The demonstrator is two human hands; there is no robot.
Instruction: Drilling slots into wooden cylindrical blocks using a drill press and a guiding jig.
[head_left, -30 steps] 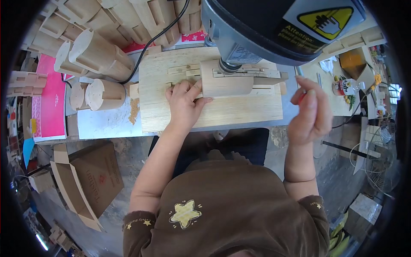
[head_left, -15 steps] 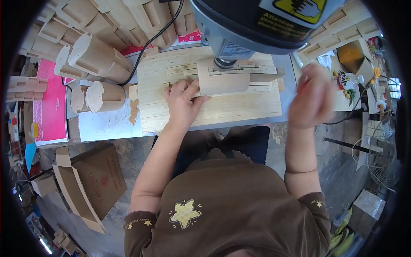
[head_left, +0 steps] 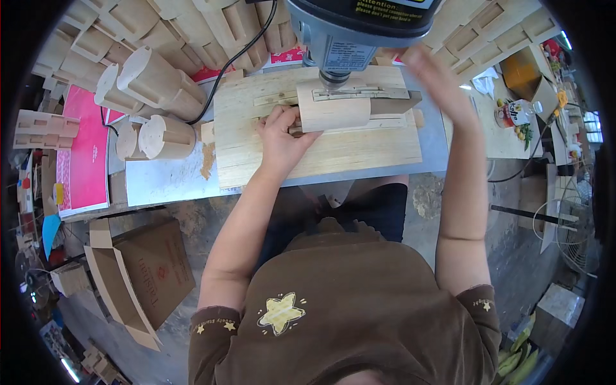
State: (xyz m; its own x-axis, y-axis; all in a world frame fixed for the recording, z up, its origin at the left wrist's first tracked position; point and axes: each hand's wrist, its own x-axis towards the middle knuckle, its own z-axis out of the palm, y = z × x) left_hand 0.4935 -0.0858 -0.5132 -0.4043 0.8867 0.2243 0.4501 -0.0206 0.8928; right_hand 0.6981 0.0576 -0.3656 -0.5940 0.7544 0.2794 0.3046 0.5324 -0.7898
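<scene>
A rounded wooden block [head_left: 333,115] with a slot along its top lies on a flat wooden board [head_left: 256,154] beneath a drill press [head_left: 343,54]. My left hand [head_left: 282,136] is closed around the block's left end, thumb along the near side and fingers behind. The chuck [head_left: 333,80] comes down at the slot; whether a bit touches the wood is hidden. Out of the block's right end sticks a flat wooden strip [head_left: 398,106]. My right hand [head_left: 443,83] is raised at the right of the drill head, its fingers smeared by motion, so any grip is unclear.
Several similar wooden pieces [head_left: 154,83] stand at the left, with more stacked behind. A black cable [head_left: 234,58] runs down beside them. Sawdust [head_left: 208,160] lies by the board. A clear plastic jar [head_left: 513,114] stands at right; an open cardboard box [head_left: 151,276] sits on the floor.
My right hand has moved up and left toward the drill head. The drill head appears lower in its travel, over the block. My left hand stays on the block's left end.
</scene>
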